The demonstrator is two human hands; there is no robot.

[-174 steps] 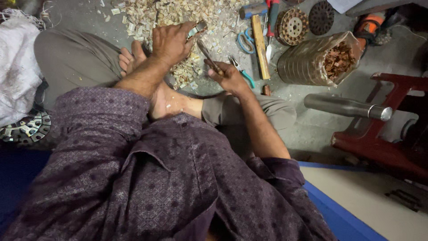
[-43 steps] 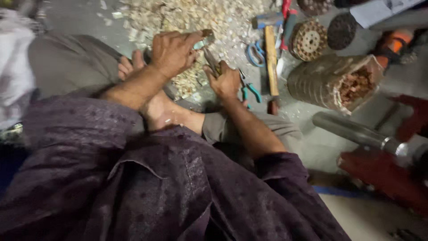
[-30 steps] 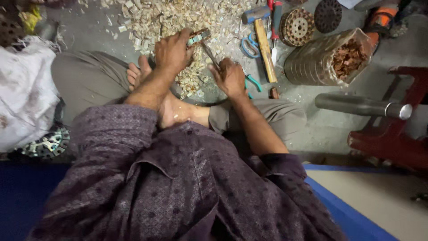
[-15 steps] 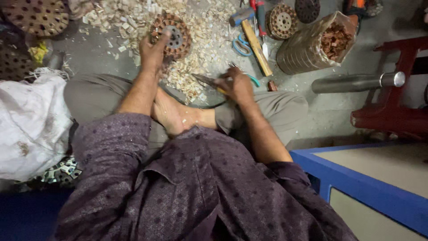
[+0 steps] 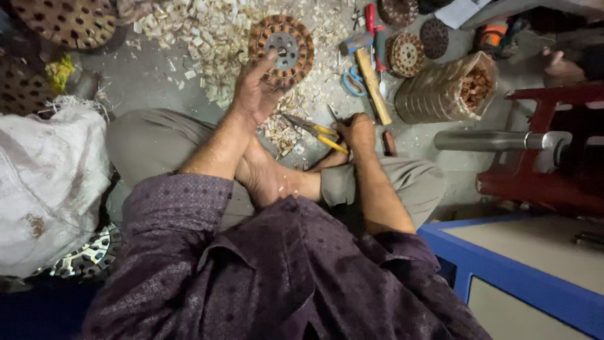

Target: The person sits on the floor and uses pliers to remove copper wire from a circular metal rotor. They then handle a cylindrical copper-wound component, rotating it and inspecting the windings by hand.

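Observation:
I sit cross-legged on a grey floor [image 5: 157,69]. My left hand [image 5: 255,91] reaches forward and grips the near edge of a round wound coil disc [image 5: 281,43] with a metal hub, lying among pale chips. My right hand [image 5: 355,129] rests near my bare foot [image 5: 267,176] and holds yellow-handled pliers [image 5: 314,131], their jaws pointing left over the chips.
A heap of pale chips [image 5: 214,31] covers the floor ahead. Scissors [image 5: 352,82], a wooden-handled tool [image 5: 373,85], more coil discs [image 5: 406,53], a mesh sack of scrap [image 5: 447,88], a metal cylinder [image 5: 491,140] on a red stand and a white sack [image 5: 50,182] surround me.
My left hand let go of the small piece it held near the pliers and reached forward onto the coil disc. The right hand lowered with the pliers. The camera shifted.

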